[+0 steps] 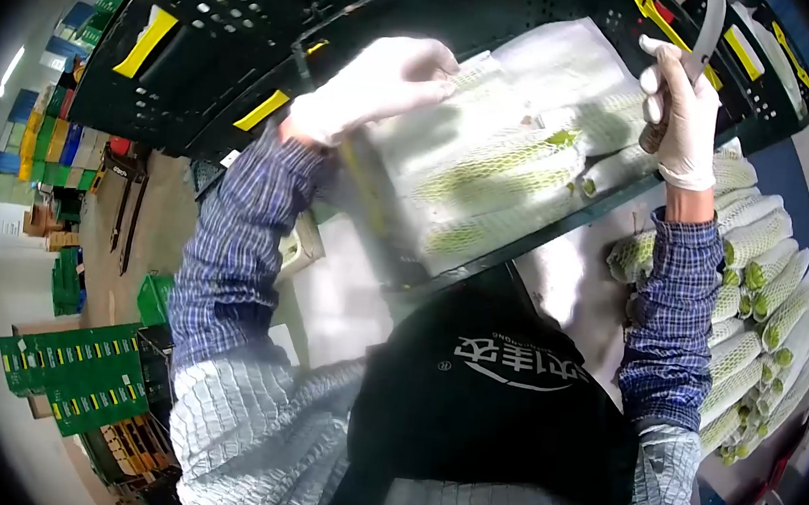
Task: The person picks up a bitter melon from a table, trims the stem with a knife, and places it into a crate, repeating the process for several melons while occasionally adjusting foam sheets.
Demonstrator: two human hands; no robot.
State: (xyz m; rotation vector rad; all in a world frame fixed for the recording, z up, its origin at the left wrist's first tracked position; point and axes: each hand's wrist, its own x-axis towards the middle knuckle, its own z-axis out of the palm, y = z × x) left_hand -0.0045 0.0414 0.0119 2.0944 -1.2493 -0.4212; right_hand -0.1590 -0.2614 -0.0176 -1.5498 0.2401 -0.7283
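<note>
My left hand (pixel 381 90), in a white glove, is at the far left corner of a dark crate (pixel 512 248). Its thumb and fingers pinch together at the edge of a white sheet (pixel 564 59) that lines the crate. Long green vegetables (pixel 499 179) in white foam net sleeves lie inside, partly under the sheet. A small green leaf (pixel 562 138) shows among them. My gloved right hand (pixel 685 124) is raised over the crate's right end, closed round the handle of a knife (pixel 708 33). The blade points up and away from me.
More net-sleeved vegetables (pixel 759 316) are piled at the right. Dark crates with yellow clips (pixel 147 43) stand along the far side and left. Green crates (pixel 72 371) and a pallet jack (pixel 126 192) are on the floor at the left. My dark apron (pixel 499 388) is close to the near edge.
</note>
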